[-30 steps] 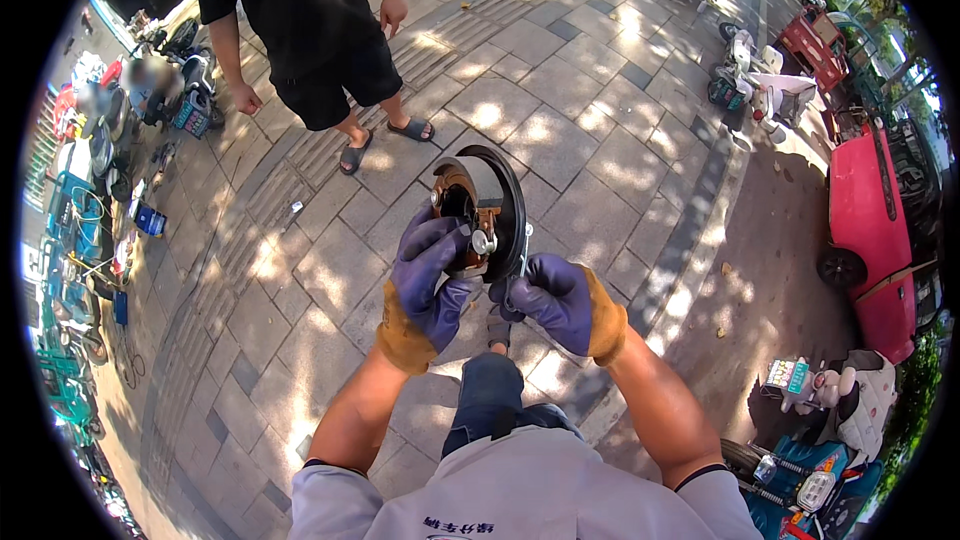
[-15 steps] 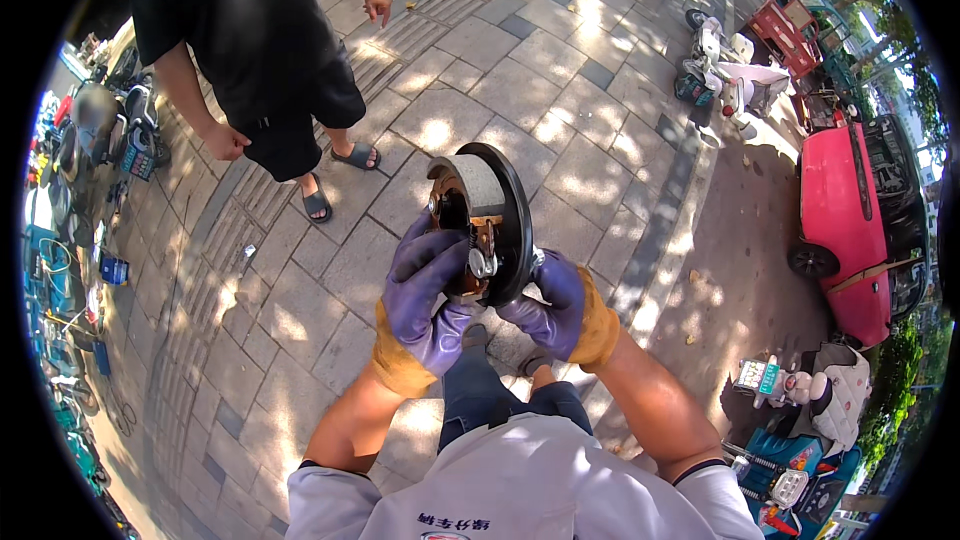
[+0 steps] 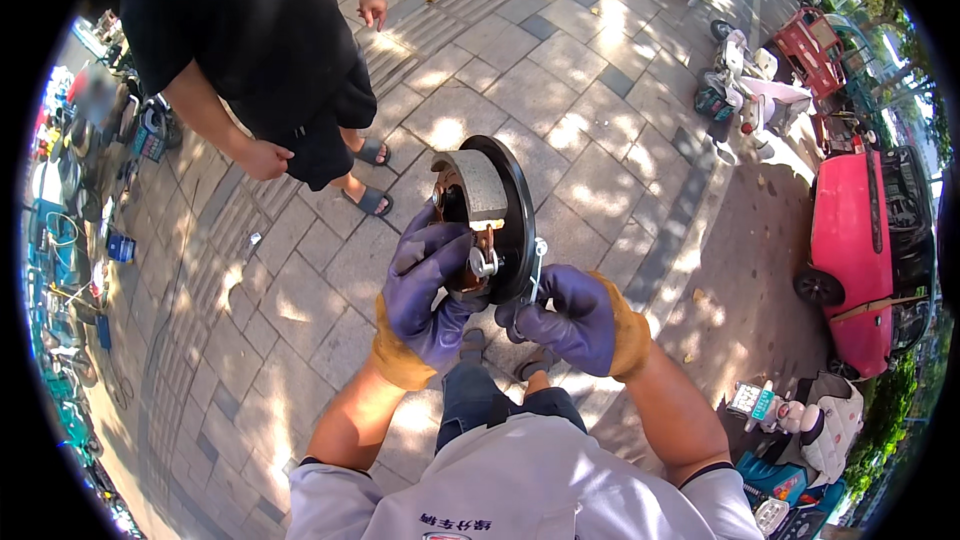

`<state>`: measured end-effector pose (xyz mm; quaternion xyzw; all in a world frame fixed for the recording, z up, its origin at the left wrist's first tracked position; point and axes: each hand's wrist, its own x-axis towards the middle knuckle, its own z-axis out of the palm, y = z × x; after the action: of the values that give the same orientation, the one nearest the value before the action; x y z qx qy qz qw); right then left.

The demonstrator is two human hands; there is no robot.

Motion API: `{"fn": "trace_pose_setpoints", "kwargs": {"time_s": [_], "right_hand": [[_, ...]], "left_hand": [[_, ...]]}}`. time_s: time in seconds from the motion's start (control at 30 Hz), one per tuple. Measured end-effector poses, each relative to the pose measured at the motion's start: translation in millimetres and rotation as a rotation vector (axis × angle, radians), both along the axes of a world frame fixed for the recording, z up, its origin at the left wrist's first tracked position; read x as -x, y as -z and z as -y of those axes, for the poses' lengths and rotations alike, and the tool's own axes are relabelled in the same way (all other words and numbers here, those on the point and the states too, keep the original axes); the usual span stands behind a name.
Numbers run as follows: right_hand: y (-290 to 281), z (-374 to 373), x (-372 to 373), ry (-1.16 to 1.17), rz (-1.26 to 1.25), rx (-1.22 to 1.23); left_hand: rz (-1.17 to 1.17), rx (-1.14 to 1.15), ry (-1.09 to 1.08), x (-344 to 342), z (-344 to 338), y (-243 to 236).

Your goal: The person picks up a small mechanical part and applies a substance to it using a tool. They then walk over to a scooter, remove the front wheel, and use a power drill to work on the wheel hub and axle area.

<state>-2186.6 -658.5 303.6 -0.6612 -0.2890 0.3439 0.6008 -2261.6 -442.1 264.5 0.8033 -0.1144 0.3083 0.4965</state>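
Bystander in black [image 3: 250, 50] now nearer at far left, brake drum plate [image 3: 492, 220] raised closer, upright at centre, left hand [image 3: 428, 290] clamped on its shoe side, right hand [image 3: 565, 318] pinching its lower rim, paved ground [image 3: 600, 140] beneath.

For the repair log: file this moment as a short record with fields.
Setting: paved sidewalk, dappled sun
Held part: round black brake plate with grey brake shoe, held up on edge
Left hand: purple glove, grip on the plate's inner face by the spring hardware
Right hand: purple glove, pinching the plate's lower rim
Bystander: dark clothes, sandals, standing ahead
Right side: red car, parked scooter
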Motion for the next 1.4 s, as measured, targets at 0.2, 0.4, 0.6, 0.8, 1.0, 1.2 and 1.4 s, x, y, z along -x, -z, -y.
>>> {"fn": "trace_pose_setpoints", "kwargs": {"time_s": [0.2,0.4,0.6,0.8,1.0,1.2,1.4], "right_hand": [[0.0,-7.1,-3.0,0.039,0.178,0.028],[16.4,-17.1,-11.0,0.082,0.5,0.019],[0.5,-17.1,-1.2,0.056,-0.119,0.046],[-7.6,-29.3,-0.7,0.052,0.093,0.169],[16.5,-41.2,-10.1,0.065,0.2,0.222],[34.2,-48.3,-39.7,0.127,-0.056,0.128],[71.3,-8.8,-108.1,0.112,-0.096,0.098]], "left_hand": [[0.012,0.059,-0.005,-3.9,4.2,3.0],[-0.03,0.041,0.0,-1.0,1.0,-5.0],[-0.04,0.153,-0.059,0.4,-3.1,2.2],[-0.139,0.338,-0.025,8.2,-5.6,11.2],[-0.196,0.253,-0.022,7.5,-14.4,28.2],[-0.242,0.279,-0.139,-25.1,-8.5,46.8],[-0.348,0.318,-0.053,-98.4,24.9,65.8]]}}
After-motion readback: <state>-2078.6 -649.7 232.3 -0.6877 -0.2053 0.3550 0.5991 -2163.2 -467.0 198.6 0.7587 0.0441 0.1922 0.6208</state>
